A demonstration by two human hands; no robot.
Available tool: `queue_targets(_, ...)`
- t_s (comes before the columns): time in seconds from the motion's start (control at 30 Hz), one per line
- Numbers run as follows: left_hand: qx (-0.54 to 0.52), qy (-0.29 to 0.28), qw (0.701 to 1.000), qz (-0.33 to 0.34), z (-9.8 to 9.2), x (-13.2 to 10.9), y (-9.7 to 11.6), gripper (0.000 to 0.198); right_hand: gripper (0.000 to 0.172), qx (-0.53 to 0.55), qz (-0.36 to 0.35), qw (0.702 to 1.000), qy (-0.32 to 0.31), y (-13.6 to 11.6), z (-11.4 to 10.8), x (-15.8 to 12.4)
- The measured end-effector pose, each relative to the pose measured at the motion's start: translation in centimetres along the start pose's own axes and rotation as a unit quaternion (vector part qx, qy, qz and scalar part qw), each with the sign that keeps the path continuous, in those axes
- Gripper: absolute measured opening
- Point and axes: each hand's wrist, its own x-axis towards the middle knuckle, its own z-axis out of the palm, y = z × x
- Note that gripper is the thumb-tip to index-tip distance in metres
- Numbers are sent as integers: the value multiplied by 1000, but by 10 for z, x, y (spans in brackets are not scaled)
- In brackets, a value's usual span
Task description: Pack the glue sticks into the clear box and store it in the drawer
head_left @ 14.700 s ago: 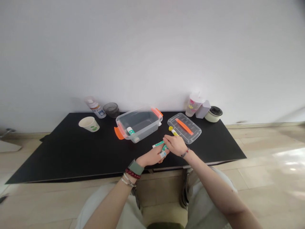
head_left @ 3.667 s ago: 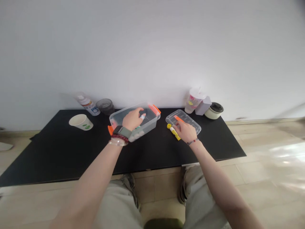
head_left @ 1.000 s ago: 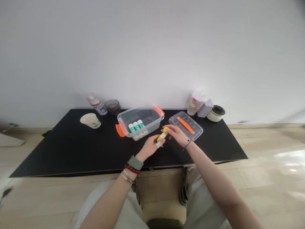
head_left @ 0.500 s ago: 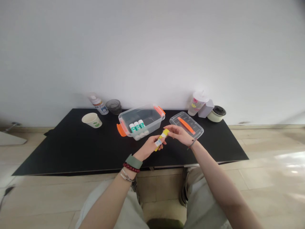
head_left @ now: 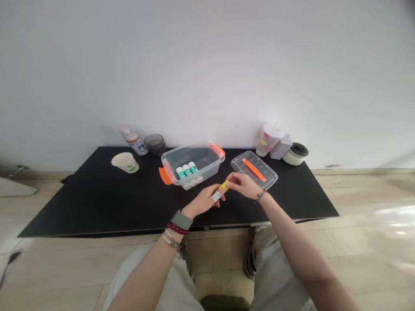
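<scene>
Left hand [head_left: 202,202]: fingers curled and closed around the lower end of the yellow glue stick, with the white label showing just past them.

Right hand [head_left: 243,185]: fingers reach forward and pinch the stick's upper end; the exact fingertip contact is too small to make out.

Yellow glue stick [head_left: 221,188]: held slanted in the air between both hands, over the black table [head_left: 81,207], just in front of the see-through plastic box [head_left: 207,160].

Box: orange clips on its ends, with three green-and-white glue sticks [head_left: 185,170] lying side by side inside, near its front wall.

Box lid [head_left: 267,175]: clear, with an orange strip, lying on the table just right of the box and just beyond the right hand.

Left wrist: a green watch [head_left: 181,220] and a red bead bracelet [head_left: 173,228].

Right wrist: a thin dark bracelet [head_left: 260,196].

Back of table, left: a paper cup [head_left: 125,162], a spray bottle [head_left: 132,140] and a dark glass [head_left: 154,144].

Back of table, right: a plastic tumbler [head_left: 269,139], a lilac box [head_left: 280,147] and a round lidded pot [head_left: 295,154].
</scene>
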Motion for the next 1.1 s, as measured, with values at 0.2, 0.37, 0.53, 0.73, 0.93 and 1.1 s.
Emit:
queue_targets(0.2, 51, -12, 998, 27, 0, -6, 6, 46, 32, -137, -33, 990, 19, -13, 9, -2)
queue_targets(0.37, 159, 22, 986, 55, 4, -11, 12, 35, 37, -238, -51, 970, 18, -12, 20, -1)
queue_targets(0.53, 265, 71, 960, 62, 10, -11, 12, 23, 40, -274, 15, 961, 43, -14, 27, 2)
queue_targets(0.73, 353, 109, 929, 32, 17, -10, 13, 22, 44, -280, 136, 945, 99, -14, 41, 6)
queue_targets(0.93, 148, 23, 988, 29, 10, -11, 15, 36, 39, -196, 26, 977, 82, -26, 32, -1)
queue_targets(1.1, -69, -104, 992, 7, 5, -16, 25, 49, 24, -183, -24, 979, 90, -40, 19, -5)
